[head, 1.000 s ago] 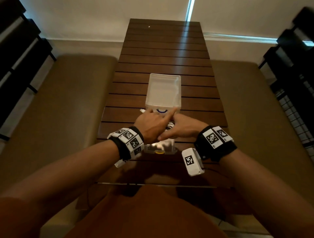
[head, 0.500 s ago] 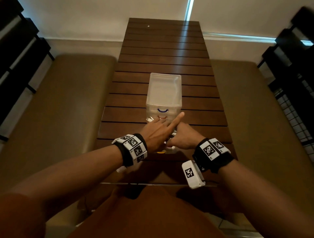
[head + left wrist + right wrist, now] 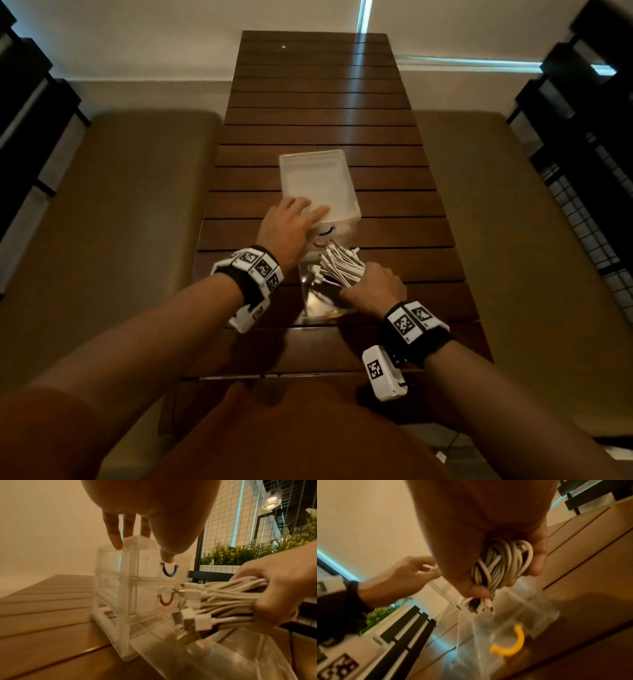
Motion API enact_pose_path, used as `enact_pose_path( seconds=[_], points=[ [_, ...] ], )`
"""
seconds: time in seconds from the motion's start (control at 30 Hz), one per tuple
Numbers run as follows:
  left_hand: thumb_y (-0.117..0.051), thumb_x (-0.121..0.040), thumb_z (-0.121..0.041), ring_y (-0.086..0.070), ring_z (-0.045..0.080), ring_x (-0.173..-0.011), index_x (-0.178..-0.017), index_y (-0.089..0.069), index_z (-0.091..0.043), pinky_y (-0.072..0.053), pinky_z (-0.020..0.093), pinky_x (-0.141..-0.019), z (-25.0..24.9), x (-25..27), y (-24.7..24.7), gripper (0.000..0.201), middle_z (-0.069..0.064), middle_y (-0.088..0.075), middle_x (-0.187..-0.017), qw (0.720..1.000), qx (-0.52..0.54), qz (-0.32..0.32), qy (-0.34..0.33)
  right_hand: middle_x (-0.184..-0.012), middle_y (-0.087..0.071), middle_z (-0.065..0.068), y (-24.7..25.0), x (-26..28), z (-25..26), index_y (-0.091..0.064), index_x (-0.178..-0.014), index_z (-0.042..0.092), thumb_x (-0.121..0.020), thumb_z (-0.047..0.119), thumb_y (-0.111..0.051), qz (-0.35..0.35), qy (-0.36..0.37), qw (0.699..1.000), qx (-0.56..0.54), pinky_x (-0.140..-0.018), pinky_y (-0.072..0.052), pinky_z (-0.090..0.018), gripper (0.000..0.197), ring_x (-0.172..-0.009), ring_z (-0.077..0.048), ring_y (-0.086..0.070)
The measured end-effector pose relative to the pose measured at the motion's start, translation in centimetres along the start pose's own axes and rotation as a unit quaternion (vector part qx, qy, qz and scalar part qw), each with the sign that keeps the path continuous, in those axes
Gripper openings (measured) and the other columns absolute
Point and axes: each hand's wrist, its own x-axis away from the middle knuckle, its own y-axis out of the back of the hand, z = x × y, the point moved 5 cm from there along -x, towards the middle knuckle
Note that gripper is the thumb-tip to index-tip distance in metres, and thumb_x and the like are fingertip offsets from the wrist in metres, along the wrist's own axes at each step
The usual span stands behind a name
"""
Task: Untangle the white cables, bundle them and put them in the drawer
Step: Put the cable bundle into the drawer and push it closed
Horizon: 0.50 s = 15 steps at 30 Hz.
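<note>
A bundle of white cables [image 3: 339, 267] is gripped in my right hand [image 3: 373, 289], plug ends pointing away from me. It hangs just above the pulled-out bottom drawer [image 3: 317, 305] with the yellow handle [image 3: 510, 643]. In the right wrist view, my curled fingers wrap the coiled cables [image 3: 501, 563]. My left hand [image 3: 298, 219] rests flat on top of the clear drawer unit [image 3: 318, 178], fingers straight. In the left wrist view, the cables [image 3: 214, 601] hover in front of the unit's blue handle [image 3: 169, 570] and orange handle [image 3: 165, 600].
The unit stands mid-way along a dark slatted wooden table [image 3: 318, 102]. Padded benches [image 3: 120, 205] run down both sides. Black slatted chairs or rails [image 3: 582, 85] stand at the far corners. A wire grid with plants [image 3: 240, 550] lies to the right.
My left hand has left the cables and moved forward onto the top of the drawer unit. My right hand now holds the bundle alone over the open drawer.
</note>
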Motion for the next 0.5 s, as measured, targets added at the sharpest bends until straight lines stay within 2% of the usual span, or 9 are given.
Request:
enact_pose_path(
  seconds=[0.07,0.13,0.2,0.3,0.43,0.5],
  points=[
    [-0.058,-0.092,-0.037,-0.054,0.031,-0.099,-0.133,-0.055,-0.026,-0.051,0.042,-0.075,-0.6,0.4,-0.2,0.043,0.011,-0.061,-0.117,0.999,-0.024,-0.024,0.001,-0.096,-0.064,-0.002,-0.8,0.4,-0.1,-0.056,-0.101,0.019,-0.072,0.040,-0.070,-0.028,-0.012,0.999,0.028,-0.072,-0.046,-0.029,0.038,-0.088,-0.023,-0.062],
    [-0.058,-0.091,-0.040,-0.054,0.031,-0.093,-0.132,-0.056,-0.026,-0.052,0.042,-0.073,-0.9,0.5,-0.3,0.043,0.011,-0.062,-0.112,0.999,-0.035,-0.039,-0.006,-0.102,-0.065,-0.003,-1.9,0.5,0.1,-0.054,-0.106,0.018,-0.074,0.043,-0.067,-0.063,-0.006,0.996,0.062,-0.081,-0.042,-0.034,0.043,-0.097,-0.025,-0.059],
    [-0.056,-0.092,-0.042,-0.054,0.030,-0.092,-0.132,-0.056,-0.026,-0.051,0.042,-0.072,-0.9,0.5,-0.3,0.043,0.010,-0.063,-0.111,0.998,-0.040,-0.039,-0.006,-0.105,-0.065,-0.003,-3.0,0.4,0.5,-0.054,-0.110,0.017,-0.074,0.047,-0.065,-0.087,0.003,0.992,0.095,-0.090,-0.038,-0.040,0.048,-0.105,-0.025,-0.053],
    [-0.055,-0.092,-0.043,-0.054,0.029,-0.092,-0.133,-0.056,-0.027,-0.051,0.041,-0.071,-0.8,0.5,-0.2,0.043,0.009,-0.062,-0.111,0.999,-0.043,-0.033,-0.003,-0.107,-0.065,-0.004,-4.2,0.3,1.0,-0.055,-0.113,0.014,-0.076,0.048,-0.065,-0.093,0.025,0.989,0.110,-0.094,-0.036,-0.042,0.051,-0.110,-0.025,-0.050],
    [-0.056,-0.092,-0.044,-0.054,0.029,-0.092,-0.132,-0.056,-0.028,-0.050,0.039,-0.070,-0.7,0.5,-0.3,0.043,0.008,-0.063,-0.111,0.998,-0.042,-0.039,-0.007,-0.106,-0.066,-0.004,-4.6,-0.1,1.5,-0.054,-0.112,0.011,-0.077,0.050,-0.062,-0.093,0.052,0.986,0.127,-0.095,-0.037,-0.042,0.053,-0.104,-0.024,-0.055],
    [-0.055,-0.092,-0.045,-0.054,0.029,-0.092,-0.133,-0.055,-0.029,-0.050,0.039,-0.070,-0.7,0.5,-0.3,0.044,0.008,-0.063,-0.112,0.998,-0.048,-0.035,-0.010,-0.105,-0.067,-0.006,-4.9,-0.3,1.8,-0.050,-0.120,0.008,-0.080,0.054,-0.057,-0.084,0.072,0.982,0.152,-0.093,-0.037,-0.042,0.062,-0.100,-0.025,-0.060]
  ],
)
